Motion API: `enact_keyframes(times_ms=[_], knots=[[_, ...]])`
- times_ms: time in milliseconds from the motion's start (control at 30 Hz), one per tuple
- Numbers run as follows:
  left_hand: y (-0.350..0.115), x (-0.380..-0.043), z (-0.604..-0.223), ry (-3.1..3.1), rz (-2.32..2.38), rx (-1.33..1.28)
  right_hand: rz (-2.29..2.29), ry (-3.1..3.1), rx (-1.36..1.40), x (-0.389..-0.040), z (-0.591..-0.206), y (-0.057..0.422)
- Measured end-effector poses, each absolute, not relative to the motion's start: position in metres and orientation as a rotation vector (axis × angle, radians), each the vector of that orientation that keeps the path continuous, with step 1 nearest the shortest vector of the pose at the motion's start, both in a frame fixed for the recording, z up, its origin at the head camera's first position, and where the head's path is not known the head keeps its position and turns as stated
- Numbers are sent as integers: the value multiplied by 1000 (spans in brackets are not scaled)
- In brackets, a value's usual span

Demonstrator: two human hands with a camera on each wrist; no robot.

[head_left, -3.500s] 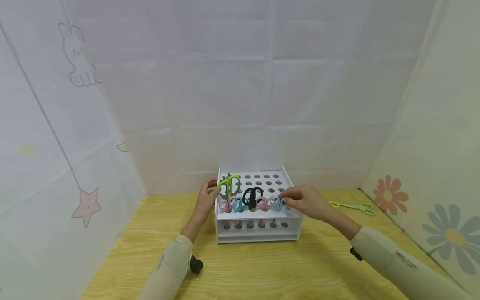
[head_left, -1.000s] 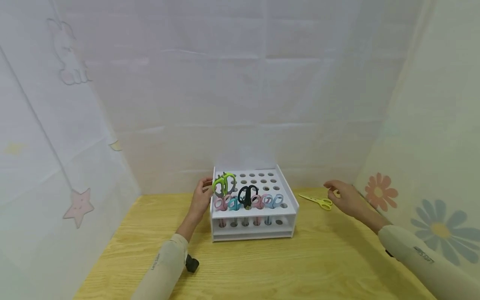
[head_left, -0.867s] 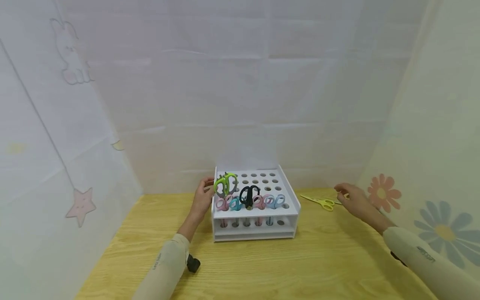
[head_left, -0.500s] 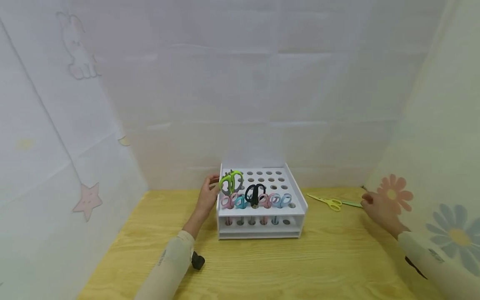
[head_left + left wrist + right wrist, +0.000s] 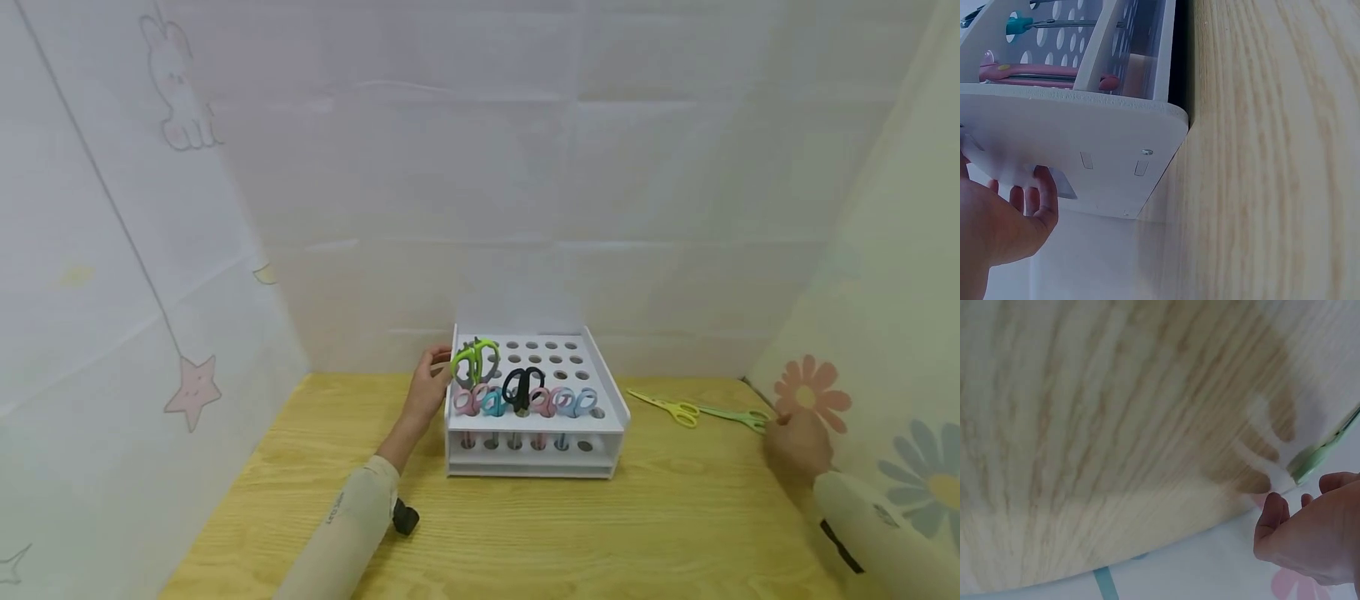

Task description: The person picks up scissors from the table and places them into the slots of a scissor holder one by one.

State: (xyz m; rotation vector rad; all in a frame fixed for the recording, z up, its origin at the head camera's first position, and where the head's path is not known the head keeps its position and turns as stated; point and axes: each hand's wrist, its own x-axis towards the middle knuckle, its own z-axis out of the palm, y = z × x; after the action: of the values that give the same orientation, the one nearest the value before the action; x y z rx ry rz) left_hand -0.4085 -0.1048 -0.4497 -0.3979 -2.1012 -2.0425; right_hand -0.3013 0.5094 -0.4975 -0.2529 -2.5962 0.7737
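Observation:
A white rack (image 5: pixel 615 418) with round holes stands mid-table. My left hand (image 5: pixel 429 387) is at its left side wall, fingertips touching the panel beside a cutout in the left wrist view. Scissors stand handles-up in the rack: pink (image 5: pixel 462 403), teal (image 5: pixel 493 404), black (image 5: pixel 522 392), another pink pair (image 5: pixel 539 403), light blue (image 5: pixel 586 401), and taller lime-green ones (image 5: pixel 472 360) behind. On the table's right lie yellow scissors (image 5: pixel 684 413) and green scissors (image 5: pixel 727 413). My right hand (image 5: pixel 799 446), blurred, is at the green handles; its thumb and fingers stand apart in the right wrist view.
The wooden table (image 5: pixel 517 533) meets a white cloth backdrop (image 5: pixel 390 208) at the back. A cloth with printed flowers (image 5: pixel 813 392) borders the right side, close to my right hand. Several bare holes show in the rack's back rows.
My right hand has let go of the light-blue scissors, now deeper in the rack's front row. It has moved right, past the yellow scissors to the green ones. My left hand stays at the rack.

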Motion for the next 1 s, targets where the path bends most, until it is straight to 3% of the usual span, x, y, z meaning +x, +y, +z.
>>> enact_keyframes(times_ms=[267,667,833,1000], knots=[[-95,-408,-447,-2075,-2043,-453,760,-2533,-305,-293,-505,515],[-86,-410,-445,-2084,-2058,-455,1026,-2542,-691,-261,-454,474],[-85,-409,-445,-2079,-2054,-450,1055,-2538,-728,-268,-461,486],[-89,-408,-447,-2088,-2060,-442,1002,-2554,-598,-288,-481,514]])
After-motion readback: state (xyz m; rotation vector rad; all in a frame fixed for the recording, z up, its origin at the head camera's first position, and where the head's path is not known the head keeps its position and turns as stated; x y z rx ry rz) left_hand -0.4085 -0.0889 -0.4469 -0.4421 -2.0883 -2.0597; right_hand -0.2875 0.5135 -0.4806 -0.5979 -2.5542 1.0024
